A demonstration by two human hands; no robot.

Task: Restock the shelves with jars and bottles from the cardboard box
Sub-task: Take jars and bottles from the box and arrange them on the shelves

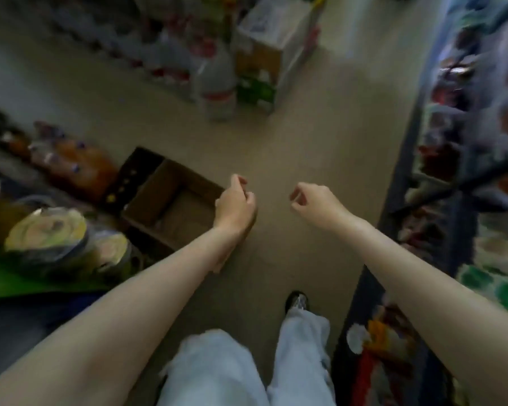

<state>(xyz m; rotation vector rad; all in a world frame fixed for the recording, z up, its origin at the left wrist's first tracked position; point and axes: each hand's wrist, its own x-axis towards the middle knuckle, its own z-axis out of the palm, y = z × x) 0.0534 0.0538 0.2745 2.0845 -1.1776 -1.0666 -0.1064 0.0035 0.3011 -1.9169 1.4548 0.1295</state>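
An open brown cardboard box [170, 200] sits on the floor at the left of the aisle; the blur hides what lies inside it. My left hand [236, 205] hovers over the box's right edge, fingers loosely curled, nothing in it. My right hand [314, 202] hangs over the bare floor to the right of the box, fingers curled inward and holding nothing. The shelves [467, 148] run along the right side, packed with blurred goods.
Orange drink bottles [77, 162] and lidded tubs [47, 232] crowd the left. Large water bottles [217, 83] and a tall carton [270, 51] stand ahead in the aisle. My legs and a shoe [296, 300] are below. Beige floor [320, 127] runs between.
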